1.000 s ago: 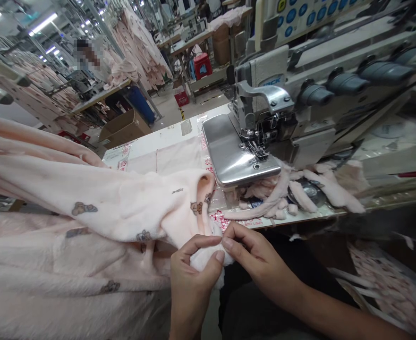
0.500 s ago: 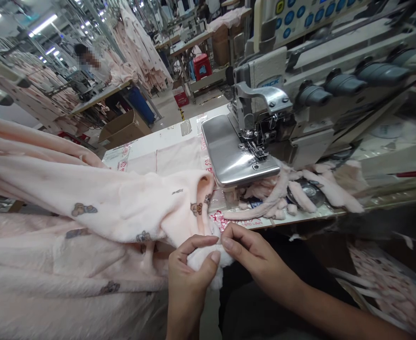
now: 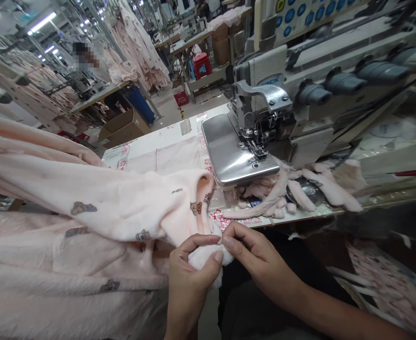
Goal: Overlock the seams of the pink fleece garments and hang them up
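Observation:
Both hands meet at the end of a pale pink plush fabric piece [image 3: 123, 203] printed with small bears. My left hand [image 3: 193, 271] grips its fluffy white edge [image 3: 204, 255], thumb and index finger curled around it. Close beside it, my right hand [image 3: 252, 250] pinches the same edge between thumb and index finger; the exact spot between those fingertips is hidden. The fabric drapes from the left across the table's front edge. Just beyond my hands stands a sewing machine [image 3: 260, 108] with a shiny metal plate [image 3: 232, 151].
Pink fabric scraps [image 3: 278, 198] lie at the machine's front right. The white table [image 3: 154, 137] has red-printed tape on it. Behind are an open cardboard box [image 3: 124, 127], a red stool [image 3: 201, 66], hanging garments [image 3: 140, 47] and a person [image 3: 94, 66] at another machine.
My left hand has shifted very slightly, its thumb a little further right along the white edge. The fabric and my right hand stay almost where they were.

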The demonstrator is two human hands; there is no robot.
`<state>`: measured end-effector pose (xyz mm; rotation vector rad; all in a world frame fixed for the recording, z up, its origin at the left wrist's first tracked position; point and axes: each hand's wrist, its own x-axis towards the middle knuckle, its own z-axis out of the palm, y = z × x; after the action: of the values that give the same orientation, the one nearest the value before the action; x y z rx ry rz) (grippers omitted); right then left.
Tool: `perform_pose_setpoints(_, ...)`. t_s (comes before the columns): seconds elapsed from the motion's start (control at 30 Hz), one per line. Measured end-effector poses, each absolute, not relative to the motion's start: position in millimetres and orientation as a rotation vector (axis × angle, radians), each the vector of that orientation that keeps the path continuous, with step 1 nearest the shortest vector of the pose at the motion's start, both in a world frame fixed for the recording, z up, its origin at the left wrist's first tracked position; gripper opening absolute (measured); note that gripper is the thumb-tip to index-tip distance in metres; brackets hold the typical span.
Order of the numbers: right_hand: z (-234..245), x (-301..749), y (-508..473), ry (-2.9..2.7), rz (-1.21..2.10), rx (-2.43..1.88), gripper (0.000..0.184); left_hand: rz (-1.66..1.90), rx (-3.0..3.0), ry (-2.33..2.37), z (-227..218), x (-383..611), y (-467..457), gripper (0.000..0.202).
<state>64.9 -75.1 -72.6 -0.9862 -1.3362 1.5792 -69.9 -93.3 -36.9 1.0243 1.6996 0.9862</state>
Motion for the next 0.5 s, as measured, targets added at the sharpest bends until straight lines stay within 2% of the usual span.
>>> perform_pose_setpoints(0.5, -69.9, 61.7, -68.8, -1.181, 1.748, -0.918, 0.031, 1.007, 0.793, 1.548, -44.4, -80.1, -90.6, 0.026)
